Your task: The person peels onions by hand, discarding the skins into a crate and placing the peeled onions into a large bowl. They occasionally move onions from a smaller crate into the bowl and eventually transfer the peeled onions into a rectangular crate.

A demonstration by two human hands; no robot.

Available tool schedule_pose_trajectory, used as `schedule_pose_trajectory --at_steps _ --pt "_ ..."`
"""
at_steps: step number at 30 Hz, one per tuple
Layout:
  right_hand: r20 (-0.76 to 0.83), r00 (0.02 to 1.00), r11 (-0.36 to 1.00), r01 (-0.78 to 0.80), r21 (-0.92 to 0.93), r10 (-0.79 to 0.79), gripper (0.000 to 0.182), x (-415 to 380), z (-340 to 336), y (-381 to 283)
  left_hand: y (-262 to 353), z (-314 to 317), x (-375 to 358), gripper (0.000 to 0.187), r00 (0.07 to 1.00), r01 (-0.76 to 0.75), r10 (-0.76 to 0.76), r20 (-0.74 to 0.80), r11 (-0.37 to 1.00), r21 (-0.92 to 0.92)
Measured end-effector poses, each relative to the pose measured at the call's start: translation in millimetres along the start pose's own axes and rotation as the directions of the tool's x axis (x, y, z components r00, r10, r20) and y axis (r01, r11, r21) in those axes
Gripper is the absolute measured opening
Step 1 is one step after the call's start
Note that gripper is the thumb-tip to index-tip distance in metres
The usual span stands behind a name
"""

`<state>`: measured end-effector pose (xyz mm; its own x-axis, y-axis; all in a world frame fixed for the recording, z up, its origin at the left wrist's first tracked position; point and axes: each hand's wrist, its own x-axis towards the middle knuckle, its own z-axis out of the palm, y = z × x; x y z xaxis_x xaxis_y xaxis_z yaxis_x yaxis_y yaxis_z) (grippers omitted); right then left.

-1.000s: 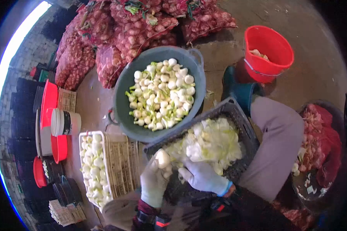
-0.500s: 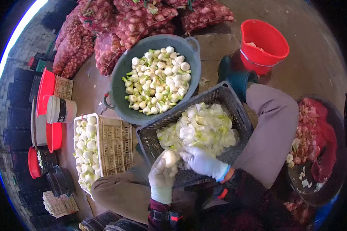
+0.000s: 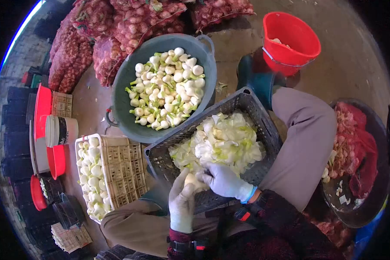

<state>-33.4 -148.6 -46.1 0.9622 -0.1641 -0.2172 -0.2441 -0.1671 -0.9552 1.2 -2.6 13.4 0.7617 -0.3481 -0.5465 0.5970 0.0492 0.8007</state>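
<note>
While a pale rounded bulb [image 3: 196, 183] is pinched by the thumb and fingers of the white-gloved left hand [image 3: 182, 203], it is met at three o'clock by the white-gloved right hand [image 3: 224, 180], whose grip cannot be told; at one o'clock, white-green peelings [image 3: 223, 141] are heaped in a black rectangular plastic crate [image 3: 268, 123]; at eleven, white bulbs [image 3: 167, 92] are held in a round grey plastic tub [image 3: 125, 108]

Garlic bulb [image 3: 196, 182]: single, rounded, cream-white. Location: lower centre of the frame, raised between the left hand [image 3: 182, 201] and the right hand [image 3: 226, 180]. The left hand grips its left side; right-hand fingers meet its right side. Hands partly cover it; stem orientation cannot be determined.
</note>
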Motion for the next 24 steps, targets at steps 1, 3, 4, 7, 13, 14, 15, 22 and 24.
schedule_pose_trajectory --at_steps 1,3,4,7,13,14,15,22,24 --pt "-0.043 0.999 0.999 0.025 0.036 -0.023 0.024 0.1 -0.6 -1.3 2.5 5.1 -1.1 0.075 0.999 -0.029 0.028 -0.015 0.999 -0.022" --pt "-0.024 0.999 0.998 0.048 0.043 -0.047 0.025 0.7 1.8 -7.0 0.9 -1.5 3.4 0.07 0.999 -0.04 0.04 -0.02 0.999 -0.018" --pt "-0.001 0.997 0.996 0.08 0.048 -0.08 0.027 0.5 4.1 -7.2 0.4 -1.9 4.8 0.07 0.999 -0.032 0.032 -0.027 0.999 -0.022" --pt "-0.008 1.0 0.997 0.016 -0.078 -0.017 0.023 8.8 7.8 3.3 -3.5 -9.1 4.4 0.069 0.999 -0.012 0.009 -0.053 0.998 -0.062" --pt "-0.225 0.966 0.845 -0.013 -0.534 -0.128 0.014 19.5 3.6 35.7 -10.2 -6.4 -2.1 0.065 0.992 -0.127 0.123 -0.035 0.924 -0.36" --pt "-0.168 0.984 0.736 -0.078 -0.673 -0.049 0.014 18.1 -4.4 40.6 -10.2 -7.1 -4.7 0.07 0.991 -0.134 0.107 -0.085 0.89 -0.435" --pt "-0.202 0.975 0.663 -0.209 -0.719 0.089 0.024 13.4 -15.2 29.9 -10.0 -11.0 -5.6 0.061 0.984 -0.174 0.173 -0.049 0.848 -0.5" --pt "0.046 0.998 0.951 -0.045 0.305 0.033 0.031 -6.6 -7.5 -45.9 -17.0 -9.9 -0.8 0.062 0.974 -0.226 0.21 -0.086 0.927 -0.3" --pt "0.058 0.995 0.943 -0.097 0.317 0.083 0.03 -7.4 -4.6 -45.6 -15.7 -3.1 -0.9 0.062 0.978 -0.21 0.204 -0.053 0.931 -0.3"
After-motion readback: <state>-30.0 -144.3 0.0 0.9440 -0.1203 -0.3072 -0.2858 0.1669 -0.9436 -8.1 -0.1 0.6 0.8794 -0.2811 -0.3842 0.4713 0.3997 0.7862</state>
